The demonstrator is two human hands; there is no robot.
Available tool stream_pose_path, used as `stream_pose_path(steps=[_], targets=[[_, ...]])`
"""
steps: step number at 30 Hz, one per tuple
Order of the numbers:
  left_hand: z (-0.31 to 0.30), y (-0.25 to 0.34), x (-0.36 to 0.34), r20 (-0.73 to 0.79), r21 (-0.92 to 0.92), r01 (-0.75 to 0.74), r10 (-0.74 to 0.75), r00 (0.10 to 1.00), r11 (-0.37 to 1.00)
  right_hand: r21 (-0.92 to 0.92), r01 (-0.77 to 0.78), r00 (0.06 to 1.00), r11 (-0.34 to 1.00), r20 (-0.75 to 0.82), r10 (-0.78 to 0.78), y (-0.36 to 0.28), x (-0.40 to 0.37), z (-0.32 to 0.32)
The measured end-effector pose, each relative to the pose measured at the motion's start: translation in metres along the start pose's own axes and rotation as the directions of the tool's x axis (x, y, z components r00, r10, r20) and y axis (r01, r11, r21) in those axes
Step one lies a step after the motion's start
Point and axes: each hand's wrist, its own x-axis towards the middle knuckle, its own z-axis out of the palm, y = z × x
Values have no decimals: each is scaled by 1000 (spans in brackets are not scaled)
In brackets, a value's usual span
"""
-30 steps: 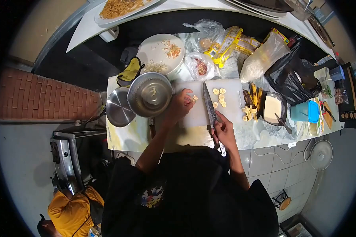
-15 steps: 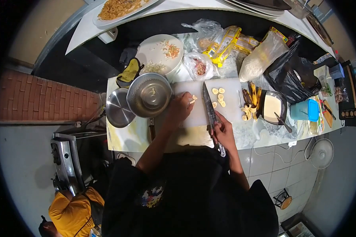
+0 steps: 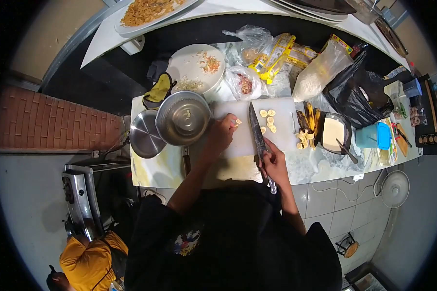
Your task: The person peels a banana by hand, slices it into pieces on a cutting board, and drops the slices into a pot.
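Note:
My right hand (image 3: 273,161) is closed on a long dark-bladed knife (image 3: 257,130), its blade lying over the white cutting board (image 3: 289,119) and pointing away from me. Left of the blade, my left hand (image 3: 222,133) has its fingers pinched at a small banana piece (image 3: 238,121) on the board. Several round banana slices (image 3: 271,120) lie to the right of the knife. A metal pot (image 3: 184,118) stands beside my left hand. Banana peels (image 3: 309,121) rest at the board's right edge.
A dark bowl of pale batter (image 3: 334,132) with a spoon, a blue-lidded container (image 3: 384,135), a white plate of chopped food (image 3: 196,65), a metal lid (image 3: 147,133), and bags (image 3: 315,72) surround the board. A person in orange (image 3: 87,262) is at lower left.
My left hand has shifted very slightly, its fingertips a little closer around the banana piece. My right hand and the knife are almost unmoved.

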Motion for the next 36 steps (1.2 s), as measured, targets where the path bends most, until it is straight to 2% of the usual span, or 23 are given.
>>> stream_pose_path(steps=[1, 5, 7, 8, 10, 13, 14, 16, 23, 25, 28, 36], targets=[[1, -1, 1, 20, -53, 15, -14, 1000, 998, -7, -2, 1000, 1000, -6, 2, -1, 0, 1], [4, -4, 0, -6, -69, 67, -68, 998, 995, -20, -24, 1000, 1000, -14, 24, -2, -1, 1], [4, -12, 1, -143, 195, -207, 237, 961, 959, -14, -15, 1000, 1000, -16, 15, 0, -1, 1], [6, -15, 0, -144, 195, -206, 236, 961, 959, -14, -16, 1000, 1000, -16, 15, 1, 0, 1], [7, -17, -1, -71, 122, -58, 67, 995, 991, 7, -9, 1000, 1000, -11, 9, 3, 0, 1], [13, -18, 1, -66, 135, -29, 38, 997, 990, -12, 19, 1000, 1000, -13, -19, 7, 2, 1], [15, -18, 3, -65, 136, -32, 41, 997, 990, -12, 21, 1000, 1000, -15, -21, 6, 2, 0], [18, -16, 4, -141, 186, -127, 154, 978, 974, -7, -2, 1000, 1000, -14, 2, 2, 2, 1], [22, -16, 13, -140, 258, -229, 270, 953, 939, 36, 13, 1000, 999, 2, -13, 8, 3, -2], [21, -16, 13, -139, 281, -269, 316, 938, 921, -8, 36, 999, 999, -11, -36, 8, 4, -2], [18, -14, 12, -140, 229, -203, 239, 961, 952, 4, -5, 1000, 1000, -7, 5, 1, 2, -1], [5, -12, 3, -147, 159, -217, 240, 960, 963, -8, 16, 1000, 1000, -1, -16, 6, 3, 1]])
